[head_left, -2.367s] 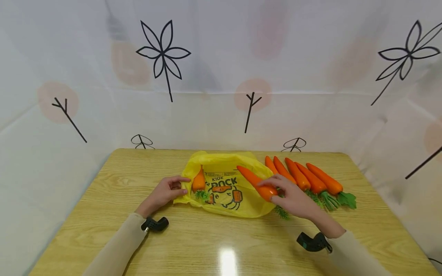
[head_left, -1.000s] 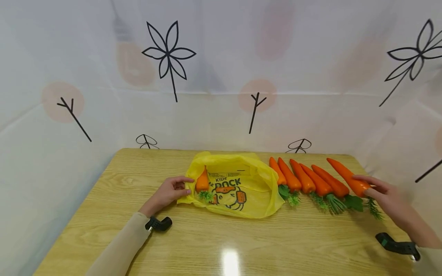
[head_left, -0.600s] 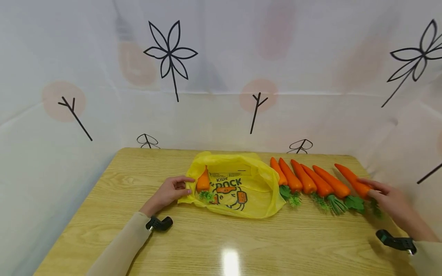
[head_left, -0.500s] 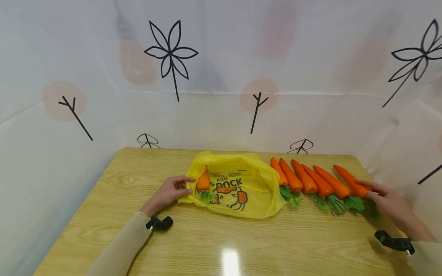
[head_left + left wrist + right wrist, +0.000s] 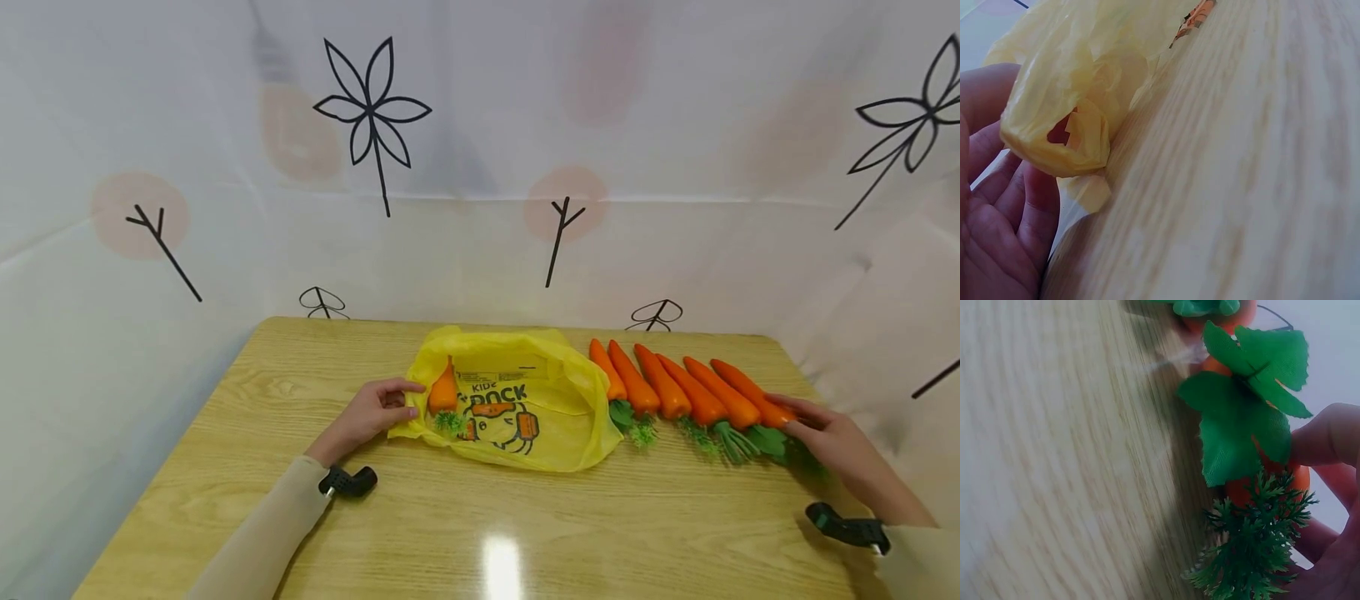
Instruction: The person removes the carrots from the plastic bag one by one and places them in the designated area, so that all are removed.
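Observation:
A yellow plastic bag (image 5: 555, 417) lies with its mouth spread toward me. My left hand (image 5: 367, 419) pinches its left rim; the left wrist view shows the crumpled film (image 5: 1054, 94) between thumb and fingers. Inside, against the bag's left side, is one orange carrot (image 5: 442, 393) with feathery greens. A slanted row of several carrots (image 5: 667, 392) lies right of the bag. At the row's right end my right hand (image 5: 836, 437) grips the last carrot (image 5: 738, 385) by its thick end. Its dark feathery leaves (image 5: 1254, 537) show in the right wrist view, beside a neighbour's broad green leaf (image 5: 1229, 431).
All of it rests on a light wooden table (image 5: 420, 533), whose back edge meets a white cloth backdrop (image 5: 465, 250) with plant drawings. Similar cloth hangs on both sides. The first carrots of the row touch or nearly touch the bag's right rim.
My right hand has moved from over the bag to the far right with its carrot, then slid it left and down against the row. The left hand keeps its place on the bag.

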`<state>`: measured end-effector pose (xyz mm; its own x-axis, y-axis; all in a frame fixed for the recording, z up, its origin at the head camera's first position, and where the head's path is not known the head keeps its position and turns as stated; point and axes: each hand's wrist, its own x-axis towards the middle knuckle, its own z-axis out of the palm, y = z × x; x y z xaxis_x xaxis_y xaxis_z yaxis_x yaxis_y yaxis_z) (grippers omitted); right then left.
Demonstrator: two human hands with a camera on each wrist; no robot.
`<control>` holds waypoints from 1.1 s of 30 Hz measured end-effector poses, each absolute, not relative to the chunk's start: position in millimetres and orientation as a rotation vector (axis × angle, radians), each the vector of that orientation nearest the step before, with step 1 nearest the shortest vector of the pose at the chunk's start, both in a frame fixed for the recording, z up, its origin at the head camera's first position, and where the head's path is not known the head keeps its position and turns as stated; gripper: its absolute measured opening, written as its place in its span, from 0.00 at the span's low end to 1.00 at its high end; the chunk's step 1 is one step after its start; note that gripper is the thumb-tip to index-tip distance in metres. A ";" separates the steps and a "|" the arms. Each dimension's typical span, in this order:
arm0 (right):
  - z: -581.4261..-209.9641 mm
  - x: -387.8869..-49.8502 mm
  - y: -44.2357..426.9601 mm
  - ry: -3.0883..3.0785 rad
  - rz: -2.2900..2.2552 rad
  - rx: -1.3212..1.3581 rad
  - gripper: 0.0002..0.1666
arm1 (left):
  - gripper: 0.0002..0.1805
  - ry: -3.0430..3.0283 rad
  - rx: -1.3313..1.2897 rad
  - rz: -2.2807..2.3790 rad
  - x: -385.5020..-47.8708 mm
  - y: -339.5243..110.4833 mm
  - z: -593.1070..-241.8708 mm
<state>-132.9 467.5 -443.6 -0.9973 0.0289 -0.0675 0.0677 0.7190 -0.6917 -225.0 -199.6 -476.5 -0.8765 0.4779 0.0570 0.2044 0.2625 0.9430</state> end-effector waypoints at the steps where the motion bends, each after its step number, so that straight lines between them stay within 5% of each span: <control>1: -443.6 -133.2 467.2 2.857 -1.157 0.086 0.34 | 0.20 2.295 0.642 1.655 -225.3 -199.5 -476.2; 33: -425.8 -131.1 457.0 3.002 -0.993 0.145 0.36 | 0.20 2.293 0.639 1.676 -224.9 -197.9 -478.4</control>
